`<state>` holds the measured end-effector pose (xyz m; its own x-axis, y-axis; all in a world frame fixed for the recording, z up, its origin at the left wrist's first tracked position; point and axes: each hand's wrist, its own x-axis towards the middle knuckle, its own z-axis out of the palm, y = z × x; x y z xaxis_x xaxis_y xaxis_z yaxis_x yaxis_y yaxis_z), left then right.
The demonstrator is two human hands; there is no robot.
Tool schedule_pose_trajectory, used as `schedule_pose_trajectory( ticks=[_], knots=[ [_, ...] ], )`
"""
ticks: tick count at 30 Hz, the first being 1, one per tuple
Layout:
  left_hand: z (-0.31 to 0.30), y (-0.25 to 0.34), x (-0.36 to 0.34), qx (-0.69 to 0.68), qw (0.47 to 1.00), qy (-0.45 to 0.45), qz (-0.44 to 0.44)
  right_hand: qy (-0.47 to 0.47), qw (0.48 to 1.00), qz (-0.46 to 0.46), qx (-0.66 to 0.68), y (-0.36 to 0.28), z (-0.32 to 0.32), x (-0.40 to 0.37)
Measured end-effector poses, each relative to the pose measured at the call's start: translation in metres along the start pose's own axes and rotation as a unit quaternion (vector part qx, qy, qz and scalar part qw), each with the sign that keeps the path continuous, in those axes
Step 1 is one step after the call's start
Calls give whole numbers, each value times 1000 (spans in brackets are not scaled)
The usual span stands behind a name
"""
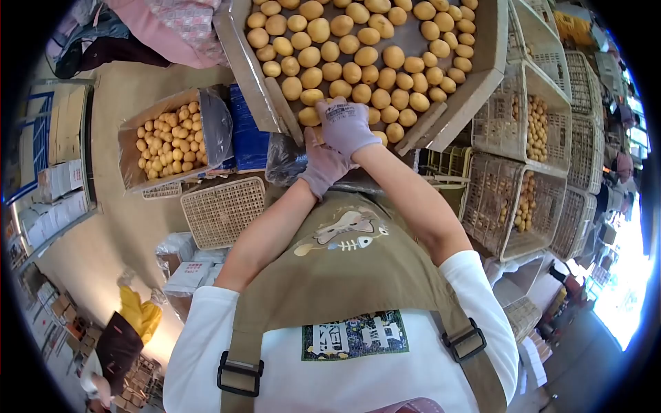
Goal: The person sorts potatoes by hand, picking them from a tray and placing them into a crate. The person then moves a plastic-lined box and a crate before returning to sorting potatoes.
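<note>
Both forearms angle up and inward here, and the hands meet at the near, open end of a big tray (pixel 475 93). The left hand (pixel 325 165), in a pale glove, sits lower and closer to the body, wrist just beyond the top of the brown apron (pixel 358 275), a finger pointing up toward the tray. The right hand (pixel 346 127), in a printed pale glove, comes across from the other side, back of the hand up to the camera, fingers bent and aimed forward and to the left. It overlaps the left hand, elbow bent out wide on its own side.

And the grip? Cannot tell for either one: the right hand's back hides its palm, and the left hand's inner side is partly covered, so whatever is between them stays out of sight.

Right around those fingers, what look like potatoes (pixel 393 56), round and yellowish, spread over the tray floor, a few just beside the right hand. Dark plastic (pixel 286 160) lies just left of the left hand. Over to the left, a lined crate (pixel 219 124) holds a heap of the same, with a woven basket (pixel 224 212) near it; stacked crates (pixel 482 199) stand to the right.
</note>
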<state>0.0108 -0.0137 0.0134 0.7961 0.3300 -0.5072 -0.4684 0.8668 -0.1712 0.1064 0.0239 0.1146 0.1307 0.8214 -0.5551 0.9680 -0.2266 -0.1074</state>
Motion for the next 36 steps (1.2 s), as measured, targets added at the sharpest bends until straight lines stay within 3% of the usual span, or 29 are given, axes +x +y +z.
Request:
schedule_pose_trajectory(
  ticks=[5, 9, 11, 12, 15, 16, 17, 19, 21, 23, 25, 27, 29, 31, 33, 35, 36],
  knots=[
    [4, 0, -3, 30, 999, -32, -6, -3, 1000, -2, 0, 12, 19, 4],
    [2, 2, 1, 22, 1000, 15, -5, -15, 999, -1, 51, 21, 14, 1],
    [-10, 1, 8, 50, 999, 18, 11, 84, 984, -11, 158, 32, 29, -11],
    [-27, 6, 11, 8, 1000, 6, -28, 145, 967, -17, 210, 38, 38, -28],
    [-39, 12, 15, -23, 982, -179, -60, 396, 884, -62, 240, 66, 60, -106],
    [2, 3, -3, 16, 999, 35, -14, 461, 856, -53, 228, 82, 76, -134],
    [2, 2, -3, 8, 998, 54, -8, 476, 844, -2, 248, 97, 97, -166],
    [1, 0, -3, -2, 996, 93, -1, 409, 867, 154, 241, 140, 146, -219],
    [1, -2, -1, -2, 995, 97, -3, 203, 905, 359, 102, 158, 162, -250],
    [0, -3, 0, -1, 995, 104, 0, 319, 892, 290, 137, 162, 166, -245],
    [1, -4, -1, 2, 993, 118, 6, 409, 867, 180, 221, 133, 118, -209],
    [6, -4, -2, 15, 994, 109, 3, 435, 888, 47, 139, 103, 79, -172],
    [1, -1, -5, 33, 994, 104, -4, 443, 884, -18, 148, 84, 60, -130],
    [-11, 5, -5, 49, 992, 114, -1, 404, 912, -23, 61, 85, 53, -97],
    [-25, 11, -2, 64, 989, 136, 7, 230, 971, 39, 57, 92, 51, -80],
    [-31, 13, -3, 180, 965, 188, 25, 68, 986, 100, 114, 85, 18, -76],
    [-39, 13, 0, 227, 950, 213, 34, 308, 945, 85, 71, 89, 47, -64]
  ],
)
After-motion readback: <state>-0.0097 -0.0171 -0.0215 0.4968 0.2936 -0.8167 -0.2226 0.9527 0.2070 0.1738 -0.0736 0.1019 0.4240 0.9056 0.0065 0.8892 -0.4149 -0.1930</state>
